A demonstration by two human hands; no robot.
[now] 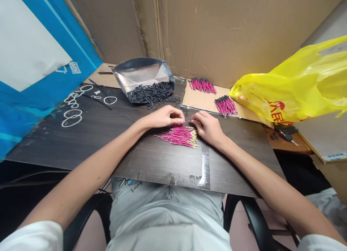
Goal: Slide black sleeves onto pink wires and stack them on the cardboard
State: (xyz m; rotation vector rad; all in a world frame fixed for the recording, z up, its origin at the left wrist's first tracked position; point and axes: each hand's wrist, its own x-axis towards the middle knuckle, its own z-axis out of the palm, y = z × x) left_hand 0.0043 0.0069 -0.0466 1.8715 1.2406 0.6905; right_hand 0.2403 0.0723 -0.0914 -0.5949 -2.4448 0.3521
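Observation:
My left hand and my right hand meet over the middle of a dark wood-grain board. Both pinch the ends of one thin pink wire held between them. Right below the hands lies a loose pile of pink wires with gold tips. Behind the left hand stands an open silvery bag spilling several short black tubes onto the board.
Two bundles of pink wires with black ends lie on a cardboard sheet at the back. White rubber bands lie at the left. A yellow plastic bag sits at right, keys beside it. Cardboard walls stand behind.

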